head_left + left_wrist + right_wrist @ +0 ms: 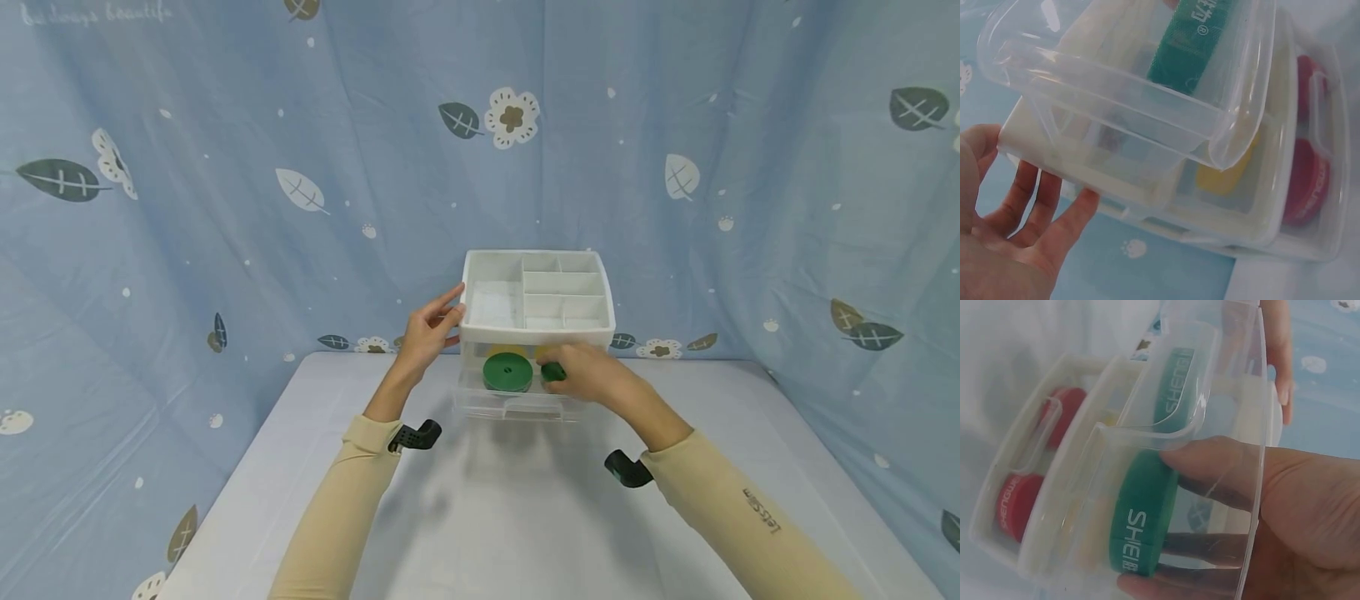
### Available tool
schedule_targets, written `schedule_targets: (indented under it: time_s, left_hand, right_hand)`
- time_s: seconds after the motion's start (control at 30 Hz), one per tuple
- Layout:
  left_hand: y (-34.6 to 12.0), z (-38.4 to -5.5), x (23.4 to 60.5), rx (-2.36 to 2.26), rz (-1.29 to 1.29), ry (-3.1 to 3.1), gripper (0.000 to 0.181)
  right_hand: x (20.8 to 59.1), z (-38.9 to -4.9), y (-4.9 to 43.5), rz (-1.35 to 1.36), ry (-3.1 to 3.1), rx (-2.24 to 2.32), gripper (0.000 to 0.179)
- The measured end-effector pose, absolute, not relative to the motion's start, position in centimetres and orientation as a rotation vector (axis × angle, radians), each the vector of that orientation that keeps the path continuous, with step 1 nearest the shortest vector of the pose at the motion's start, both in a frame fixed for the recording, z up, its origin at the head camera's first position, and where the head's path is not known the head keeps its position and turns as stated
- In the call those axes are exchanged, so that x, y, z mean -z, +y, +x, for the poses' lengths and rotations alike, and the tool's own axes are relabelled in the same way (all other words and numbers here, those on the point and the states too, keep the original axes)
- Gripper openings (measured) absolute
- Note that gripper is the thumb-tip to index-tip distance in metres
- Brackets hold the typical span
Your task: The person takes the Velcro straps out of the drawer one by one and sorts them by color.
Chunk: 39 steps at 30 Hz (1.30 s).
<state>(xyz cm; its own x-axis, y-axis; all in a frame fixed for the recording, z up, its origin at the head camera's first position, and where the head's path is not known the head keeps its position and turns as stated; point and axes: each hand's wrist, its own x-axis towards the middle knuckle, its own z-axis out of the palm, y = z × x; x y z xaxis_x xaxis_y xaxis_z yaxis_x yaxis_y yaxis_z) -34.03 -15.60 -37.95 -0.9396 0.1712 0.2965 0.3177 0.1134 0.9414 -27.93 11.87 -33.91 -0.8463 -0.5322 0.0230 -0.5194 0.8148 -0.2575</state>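
A white-topped drawer organizer (487,332) has its clear top drawer (480,407) pulled out. Inside that drawer, my right hand (588,372) pinches a green tape roll (1141,512) between thumb and fingers. Beside it to the left lies another green tape roll (507,372), flat in the drawer. My left hand (429,332) touches the organizer's left side with loosely extended fingers, seen from below in the left wrist view.
Lower drawers hold yellow rolls (1229,172) and red rolls (1019,506). The top tray (498,300) has several compartments. A white-covered table (525,533) lies beneath, and a blue patterned curtain (600,183) hangs behind.
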Motion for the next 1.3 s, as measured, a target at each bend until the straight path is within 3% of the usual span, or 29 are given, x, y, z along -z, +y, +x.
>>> schedule_targets:
  time_s: [0.27, 0.77, 1.3]
  left_hand:
    - [-15.3, -32.3, 36.0, 2.011, -0.523, -2.258, 0.047]
    - [-15.4, -32.2, 36.3, 2.016, -0.518, -2.249, 0.048]
    - [-15.4, -32.3, 36.2, 2.039, -0.502, -2.233, 0.048]
  right_hand:
    - [33.5, -27.8, 11.7, -0.775, 2.958, 0.36, 0.042]
    - [33.4, -27.4, 11.9, -0.823, 2.942, 0.426, 0.041]
    - [29.6, -25.7, 14.0, -0.767, 2.867, 0.506, 0.045]
